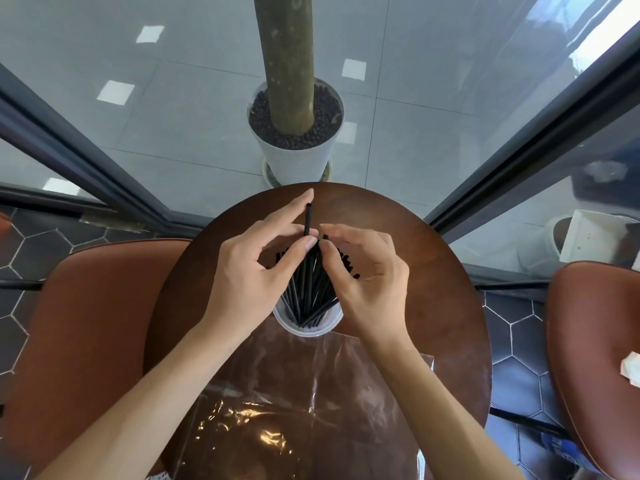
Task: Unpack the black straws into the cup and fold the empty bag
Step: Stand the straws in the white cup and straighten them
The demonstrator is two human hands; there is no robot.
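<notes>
A clear plastic cup stands near the middle of the round brown table, filled with a fanned bundle of black straws. My left hand pinches one straw between thumb and fingers; that straw sticks up above the rest. My right hand curls over the straw tops from the right, its fingertips touching the bundle. The empty clear plastic bag lies flat and wrinkled on the table in front of the cup, between my forearms.
A white pot with a thick trunk stands on the floor beyond the table. Brown leather chairs sit at the left and right. Dark-framed glass panels rise on both sides.
</notes>
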